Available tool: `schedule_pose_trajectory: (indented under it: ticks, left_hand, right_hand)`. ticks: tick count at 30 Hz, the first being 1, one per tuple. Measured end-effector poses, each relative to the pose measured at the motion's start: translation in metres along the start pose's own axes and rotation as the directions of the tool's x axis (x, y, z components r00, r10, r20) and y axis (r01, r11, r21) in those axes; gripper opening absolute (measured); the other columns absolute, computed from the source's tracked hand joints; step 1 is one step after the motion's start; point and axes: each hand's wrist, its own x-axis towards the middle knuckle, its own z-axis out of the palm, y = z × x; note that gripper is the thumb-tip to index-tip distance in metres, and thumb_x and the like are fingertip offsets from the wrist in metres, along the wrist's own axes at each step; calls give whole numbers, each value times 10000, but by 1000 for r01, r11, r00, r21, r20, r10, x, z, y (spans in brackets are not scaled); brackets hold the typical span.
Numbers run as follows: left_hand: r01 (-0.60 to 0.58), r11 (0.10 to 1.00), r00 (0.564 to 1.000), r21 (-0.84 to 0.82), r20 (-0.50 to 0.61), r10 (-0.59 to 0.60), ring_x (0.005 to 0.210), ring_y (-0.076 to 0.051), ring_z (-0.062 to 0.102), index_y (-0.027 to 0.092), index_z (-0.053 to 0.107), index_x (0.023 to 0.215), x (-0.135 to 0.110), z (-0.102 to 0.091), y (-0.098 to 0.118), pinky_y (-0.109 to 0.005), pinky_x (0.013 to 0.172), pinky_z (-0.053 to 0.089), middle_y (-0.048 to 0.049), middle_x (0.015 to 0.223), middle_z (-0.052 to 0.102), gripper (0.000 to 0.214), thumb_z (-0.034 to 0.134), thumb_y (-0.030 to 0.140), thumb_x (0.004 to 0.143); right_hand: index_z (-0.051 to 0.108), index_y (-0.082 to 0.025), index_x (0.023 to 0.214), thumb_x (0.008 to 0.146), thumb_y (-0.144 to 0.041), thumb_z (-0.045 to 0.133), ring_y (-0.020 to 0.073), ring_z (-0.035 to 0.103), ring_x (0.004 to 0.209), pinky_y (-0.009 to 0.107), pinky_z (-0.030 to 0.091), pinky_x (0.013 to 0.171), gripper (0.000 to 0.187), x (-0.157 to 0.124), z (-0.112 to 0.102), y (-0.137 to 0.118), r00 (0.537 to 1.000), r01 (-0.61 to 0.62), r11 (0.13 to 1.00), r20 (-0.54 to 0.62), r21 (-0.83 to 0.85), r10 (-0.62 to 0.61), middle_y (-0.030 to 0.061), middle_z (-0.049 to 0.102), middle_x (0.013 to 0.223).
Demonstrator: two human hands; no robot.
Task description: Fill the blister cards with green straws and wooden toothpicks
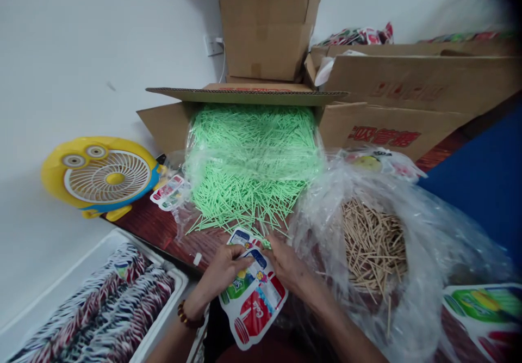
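My left hand is closed on printed plastic pouches with red cola and green drink pictures, thumb on the front and fingers behind. At least two pouches overlap in it. My right hand is closed at the upper right edge of the pouches, with a bit of green at its fingertips that looks like thin green sticks. Its other fingers are partly hidden. Just beyond both hands, a large heap of thin green sticks spills from a clear bag in an open cardboard box.
Right of my hands, brown sticks lie in a clear plastic bag. A white foam box at lower left holds rows of packed pouches. A yellow fan stands at left. More cardboard boxes are behind; another pouch lies right.
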Motion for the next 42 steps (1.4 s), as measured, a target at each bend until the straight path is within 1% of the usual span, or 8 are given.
schedule_pose_trajectory:
  ticks: [10,19,22,24,28,31,38,42]
  left_hand:
    - [-66,998,997,-18,29,66,506,-100,357,173,492,549,1,2,-4,-209,478,279,54,527,410,336,637,397,755]
    - [-92,995,994,-26,49,93,495,-99,326,167,532,535,2,5,-5,-213,477,251,54,512,408,363,625,425,773]
    - [-117,993,991,-32,60,119,507,-99,301,168,529,553,-6,4,-1,-219,487,239,55,531,377,378,563,422,832]
    - [-151,988,986,-44,65,154,531,-104,297,171,500,551,-10,4,2,-223,506,247,52,552,351,393,537,415,857]
    - [-261,965,962,-29,75,262,591,-120,332,175,459,550,-15,7,6,-232,579,287,34,607,370,397,511,383,884]
    - [-259,964,962,-52,73,263,588,-123,320,180,439,552,-15,12,10,-239,581,283,31,612,360,401,501,389,889]
    - [-194,967,981,-168,-6,195,572,-120,308,176,476,534,-14,22,17,-238,549,267,36,578,355,413,559,443,838]
    - [-106,942,993,-318,12,116,586,-115,390,161,604,670,-10,28,13,-218,564,323,27,614,476,307,640,444,784]
  right_hand:
    - [553,-238,859,864,-242,521,177,521,649,278,362,628,33,-2,1,3,994,12,959,-111,281,20,-2,597,708]
    - [582,-238,853,836,-244,573,188,543,682,282,356,634,20,0,7,7,997,-15,968,-74,249,35,8,615,730]
    - [584,-232,845,845,-321,593,160,542,628,269,394,615,89,0,-5,2,990,-65,853,-74,518,121,-20,609,684]
    - [564,-234,871,866,-363,566,149,562,611,266,429,606,129,1,-13,-3,976,-52,676,-105,735,189,-32,611,686]
    - [562,-258,943,833,-386,614,170,634,701,301,494,689,176,3,-15,-16,895,158,371,-291,915,337,-22,655,784]
    - [600,-249,917,824,-399,625,198,659,800,328,511,752,179,1,-7,-29,854,209,337,-339,918,395,7,683,850]
    - [608,-270,877,826,-421,617,207,660,851,325,530,746,160,-15,5,-47,856,99,291,-231,952,462,6,710,876]
    - [599,-256,867,772,-369,688,205,665,855,323,537,743,173,-20,3,-43,913,12,243,-110,970,394,15,713,933]
